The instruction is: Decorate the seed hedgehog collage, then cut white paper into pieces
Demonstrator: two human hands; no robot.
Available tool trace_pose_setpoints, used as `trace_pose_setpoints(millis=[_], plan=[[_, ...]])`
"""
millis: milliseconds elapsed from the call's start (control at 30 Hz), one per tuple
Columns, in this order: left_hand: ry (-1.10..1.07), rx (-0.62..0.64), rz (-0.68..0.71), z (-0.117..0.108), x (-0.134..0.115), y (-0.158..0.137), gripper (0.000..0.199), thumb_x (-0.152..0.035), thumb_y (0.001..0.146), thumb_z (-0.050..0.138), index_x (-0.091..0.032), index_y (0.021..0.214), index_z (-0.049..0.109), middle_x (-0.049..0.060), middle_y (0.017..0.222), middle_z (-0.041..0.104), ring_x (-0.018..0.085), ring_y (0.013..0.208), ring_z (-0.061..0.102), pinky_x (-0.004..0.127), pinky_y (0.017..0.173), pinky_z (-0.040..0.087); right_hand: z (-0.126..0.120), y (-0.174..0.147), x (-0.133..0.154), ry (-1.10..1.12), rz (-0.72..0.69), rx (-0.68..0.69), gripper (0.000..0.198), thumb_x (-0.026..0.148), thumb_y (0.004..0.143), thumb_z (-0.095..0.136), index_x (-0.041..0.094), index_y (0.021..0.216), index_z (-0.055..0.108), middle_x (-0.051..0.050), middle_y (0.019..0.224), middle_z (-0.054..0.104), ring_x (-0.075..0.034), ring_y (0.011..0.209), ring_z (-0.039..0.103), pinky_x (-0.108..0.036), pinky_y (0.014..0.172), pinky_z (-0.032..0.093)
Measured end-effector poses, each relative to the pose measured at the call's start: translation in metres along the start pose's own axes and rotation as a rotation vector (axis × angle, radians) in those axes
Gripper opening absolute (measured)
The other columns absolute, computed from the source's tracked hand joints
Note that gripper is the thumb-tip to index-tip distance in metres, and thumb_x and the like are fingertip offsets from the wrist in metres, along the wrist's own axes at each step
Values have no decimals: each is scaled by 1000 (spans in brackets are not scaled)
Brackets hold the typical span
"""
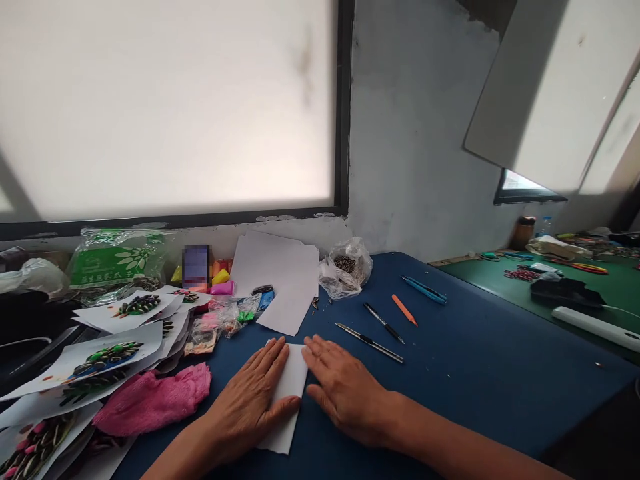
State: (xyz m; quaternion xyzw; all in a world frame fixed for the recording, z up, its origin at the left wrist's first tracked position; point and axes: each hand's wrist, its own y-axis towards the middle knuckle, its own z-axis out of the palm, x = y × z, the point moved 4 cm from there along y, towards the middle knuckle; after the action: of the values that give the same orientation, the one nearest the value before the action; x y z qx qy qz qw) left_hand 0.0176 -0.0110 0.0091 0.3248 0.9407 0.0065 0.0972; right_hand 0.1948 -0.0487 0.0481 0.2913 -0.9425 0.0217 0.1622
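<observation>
A narrow piece of white paper (285, 427) lies on the blue table between my two hands. My left hand (257, 393) rests flat over its left side, fingers stretched out and the thumb across the paper. On the right, my right hand (345, 390) has its fingers extended, the fingertips at the paper's right edge near its upper end and the thumb just beside it. A craft knife (370, 343) lies beyond my right hand, with a black pen (384, 323) and an orange marker (404, 310) close by.
Sheets of white paper (273, 267) lie at the back beside a plastic bag of seeds (345, 267). To the left are a pink cloth (155, 398), cards decorated with seeds (105, 360) and a green bag (117, 260). Blue tweezers (424, 290) lie farther right; a green table (480, 277) stands beyond.
</observation>
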Motion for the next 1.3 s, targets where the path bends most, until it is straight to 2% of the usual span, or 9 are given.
trace_pose_setpoints(millis=[100,267,400,667,767,867,1033,1200,1300], plan=[[-24,29,9,-3,-1,-1,82,-68,89,36,-16,150,24,12,156,15,34,143,17,50,115,24,3,1,6,-1,-112,27,55,39,99,34,9,145,38,-15,152,34,-25,143,26,-42,119,17],[-89,157,-24,-13,-6,-2,94,-74,82,41,-16,152,16,12,157,8,35,144,8,53,116,18,-3,8,3,6,-7,107,63,44,98,37,7,148,30,-16,154,25,-26,144,20,-43,119,15],[-135,241,-21,-18,-9,-1,103,-80,74,48,-23,152,12,10,158,-1,36,144,-1,57,115,12,-6,10,1,18,44,145,65,43,98,37,5,149,25,-17,156,18,-27,146,13,-45,120,13],[-139,264,-16,-20,-11,2,107,-82,69,52,-25,152,15,8,158,-1,36,144,-3,57,115,10,-3,-24,23,118,-137,190,61,41,98,39,7,148,30,-15,154,24,-25,144,19,-41,120,14],[-152,280,-29,-22,-13,1,112,-82,65,54,-24,152,15,8,158,-2,37,144,-3,57,115,9,-4,-23,20,92,-175,175,58,42,98,40,11,147,35,-13,154,27,-26,144,22,-42,120,14],[-166,285,-23,-25,-14,2,114,-82,64,56,-24,152,13,9,158,-2,37,143,-4,58,115,8,-8,-7,8,3,-143,120,59,41,97,43,9,146,37,-15,152,30,-28,143,24,-44,119,15],[-196,300,-11,-28,-15,1,119,-83,60,59,-24,152,11,10,158,-4,38,143,-6,60,114,7,-11,9,-4,-56,-45,122,63,41,97,41,5,147,31,-19,153,26,-29,144,20,-46,119,16],[-188,323,-21,-26,-10,1,124,-83,56,62,-24,152,11,9,158,-6,37,143,-9,58,115,4,-2,-20,17,87,-218,163,62,46,97,42,12,148,32,-14,154,25,-27,144,20,-43,119,16],[-203,325,16,-25,-7,2,121,-80,58,64,-28,152,10,8,158,-7,37,143,-9,59,114,3,7,-33,28,94,-328,189,62,47,97,41,10,147,34,-15,152,29,-29,142,26,-44,119,18]])
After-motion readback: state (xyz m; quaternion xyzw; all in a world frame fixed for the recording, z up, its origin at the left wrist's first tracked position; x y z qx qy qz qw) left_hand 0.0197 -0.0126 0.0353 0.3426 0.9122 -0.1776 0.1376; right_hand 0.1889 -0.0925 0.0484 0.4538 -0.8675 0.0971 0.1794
